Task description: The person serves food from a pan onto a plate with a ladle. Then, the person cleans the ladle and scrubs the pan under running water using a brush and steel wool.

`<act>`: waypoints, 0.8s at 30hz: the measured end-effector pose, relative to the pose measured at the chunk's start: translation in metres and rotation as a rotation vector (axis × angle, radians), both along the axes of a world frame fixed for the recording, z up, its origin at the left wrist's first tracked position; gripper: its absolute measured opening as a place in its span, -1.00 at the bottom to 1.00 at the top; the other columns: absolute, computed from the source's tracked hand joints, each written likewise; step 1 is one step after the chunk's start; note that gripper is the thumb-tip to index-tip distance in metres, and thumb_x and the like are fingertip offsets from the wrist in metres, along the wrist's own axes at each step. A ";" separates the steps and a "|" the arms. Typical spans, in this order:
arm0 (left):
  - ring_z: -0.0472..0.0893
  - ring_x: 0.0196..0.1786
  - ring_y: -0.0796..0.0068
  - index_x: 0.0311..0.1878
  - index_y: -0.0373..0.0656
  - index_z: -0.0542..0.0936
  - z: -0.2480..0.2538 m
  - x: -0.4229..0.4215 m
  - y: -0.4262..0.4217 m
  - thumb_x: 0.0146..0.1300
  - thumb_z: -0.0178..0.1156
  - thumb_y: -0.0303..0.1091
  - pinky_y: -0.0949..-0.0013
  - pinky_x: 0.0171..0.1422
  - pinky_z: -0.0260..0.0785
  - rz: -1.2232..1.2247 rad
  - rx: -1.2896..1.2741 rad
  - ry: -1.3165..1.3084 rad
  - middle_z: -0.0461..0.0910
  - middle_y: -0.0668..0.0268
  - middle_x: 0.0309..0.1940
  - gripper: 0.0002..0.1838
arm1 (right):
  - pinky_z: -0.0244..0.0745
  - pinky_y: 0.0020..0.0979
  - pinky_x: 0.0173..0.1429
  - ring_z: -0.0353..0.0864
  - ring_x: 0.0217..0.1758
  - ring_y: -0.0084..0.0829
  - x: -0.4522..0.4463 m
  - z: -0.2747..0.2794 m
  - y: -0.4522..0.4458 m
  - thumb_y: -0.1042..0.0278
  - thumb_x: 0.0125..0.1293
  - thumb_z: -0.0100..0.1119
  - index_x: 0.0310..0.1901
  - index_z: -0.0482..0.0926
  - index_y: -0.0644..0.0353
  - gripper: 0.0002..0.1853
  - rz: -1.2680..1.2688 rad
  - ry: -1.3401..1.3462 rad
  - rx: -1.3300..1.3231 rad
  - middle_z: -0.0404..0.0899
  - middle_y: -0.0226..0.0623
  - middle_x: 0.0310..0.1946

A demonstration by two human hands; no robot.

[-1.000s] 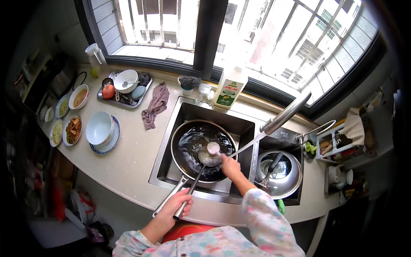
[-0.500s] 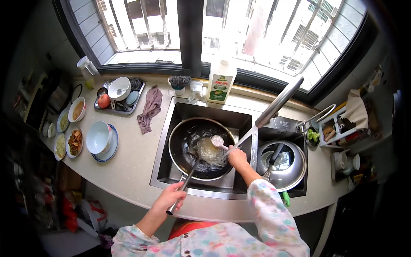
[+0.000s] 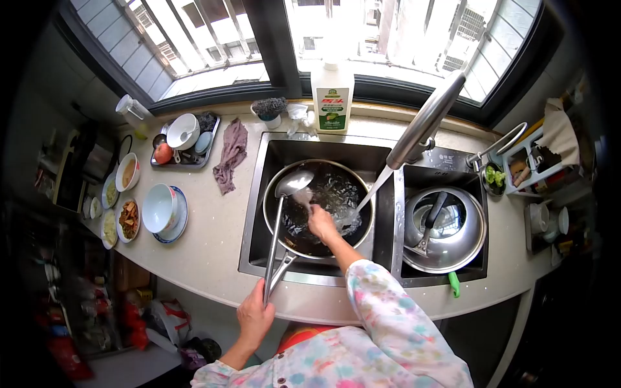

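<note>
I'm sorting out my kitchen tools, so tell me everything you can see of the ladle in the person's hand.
The ladle looks like shiny metal, with a rounded bowl and a long, straight, slim handle. The bowl is over the left part of the dark pan in the sink, with the handle slanting past the pan's near rim. The left hand grips the lower part of the handle. The right hand's blurred tool is close to the bowl; whether they touch is unclear.
</note>
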State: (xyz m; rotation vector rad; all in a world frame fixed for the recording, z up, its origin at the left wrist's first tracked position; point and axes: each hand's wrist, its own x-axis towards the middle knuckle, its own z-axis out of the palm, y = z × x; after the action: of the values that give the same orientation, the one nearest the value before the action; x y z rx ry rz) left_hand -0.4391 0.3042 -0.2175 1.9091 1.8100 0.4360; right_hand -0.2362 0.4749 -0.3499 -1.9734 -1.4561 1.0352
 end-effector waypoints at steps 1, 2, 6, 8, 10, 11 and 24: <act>0.56 -0.26 -0.01 0.11 -0.21 0.40 -0.001 0.001 0.001 -0.09 0.08 -0.51 0.08 -0.18 0.40 -0.006 0.005 0.004 0.56 0.00 -0.32 -0.44 | 0.44 -0.04 -0.11 0.56 -0.21 0.12 -0.009 0.002 -0.003 0.32 0.28 -0.18 -0.12 0.48 0.27 -0.71 -0.017 0.071 0.068 0.55 0.19 -0.30; 0.56 -0.27 -0.01 0.11 -0.22 0.40 -0.002 0.001 0.001 -0.10 0.08 -0.51 0.08 -0.18 0.40 -0.011 0.010 0.006 0.56 0.00 -0.32 -0.44 | 0.45 -0.13 -0.24 0.56 -0.34 0.00 -0.005 0.005 -0.009 0.30 0.28 -0.13 -0.10 0.50 0.25 -0.72 0.033 0.224 -0.048 0.55 0.11 -0.37; 0.56 -0.28 -0.01 0.11 -0.23 0.40 -0.002 0.002 0.004 -0.10 0.08 -0.52 0.09 -0.21 0.40 -0.037 0.041 -0.007 0.56 0.00 -0.34 -0.44 | 0.39 -0.41 -0.55 0.41 -0.57 -0.48 0.046 0.052 -0.038 0.33 0.23 -0.01 0.05 0.53 0.06 -0.66 0.333 0.425 -0.443 0.52 -0.28 -0.45; 0.56 -0.29 0.00 0.11 -0.23 0.40 -0.006 -0.003 0.008 -0.10 0.08 -0.52 0.08 -0.21 0.40 -0.046 0.060 0.003 0.56 0.01 -0.35 -0.44 | 0.52 -0.29 -0.19 0.62 -0.28 -0.29 0.095 0.066 -0.040 0.22 0.22 0.00 0.01 0.58 -0.04 -0.67 0.671 0.015 -0.381 0.63 -0.20 -0.22; 0.55 -0.30 0.01 0.10 -0.23 0.40 -0.009 -0.009 0.011 -0.10 0.08 -0.52 0.09 -0.21 0.40 -0.063 0.072 0.020 0.55 0.03 -0.36 -0.44 | 0.46 -0.21 -0.01 0.57 -0.05 -0.19 0.127 0.078 -0.039 0.16 0.23 0.02 -0.03 0.60 -0.05 -0.69 0.718 -0.361 -0.358 0.63 -0.22 -0.21; 0.55 -0.30 0.01 0.10 -0.23 0.40 -0.010 -0.013 0.016 -0.11 0.08 -0.53 0.09 -0.21 0.40 -0.077 0.081 0.032 0.55 0.03 -0.36 -0.44 | 0.49 -0.17 -0.05 0.60 -0.12 -0.18 0.136 0.080 -0.037 0.19 0.21 0.01 -0.16 0.64 0.06 -0.73 0.689 -0.512 -0.308 0.63 -0.16 -0.26; 0.54 -0.36 0.06 0.10 -0.18 0.42 -0.016 -0.035 0.033 -0.13 0.10 -0.53 0.09 -0.25 0.39 -0.143 0.152 0.087 0.54 0.08 -0.41 -0.42 | 0.46 -0.05 -0.05 0.55 -0.17 0.09 -0.001 0.003 0.003 0.43 0.21 -0.20 -0.06 0.52 0.16 -0.67 0.231 -0.065 0.073 0.56 0.13 -0.28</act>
State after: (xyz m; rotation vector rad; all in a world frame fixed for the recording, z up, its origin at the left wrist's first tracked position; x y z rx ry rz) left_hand -0.4741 0.3371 -0.2337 2.1758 1.7228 0.4587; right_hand -0.2369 0.4778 -0.3469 -1.8349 -1.7646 1.0043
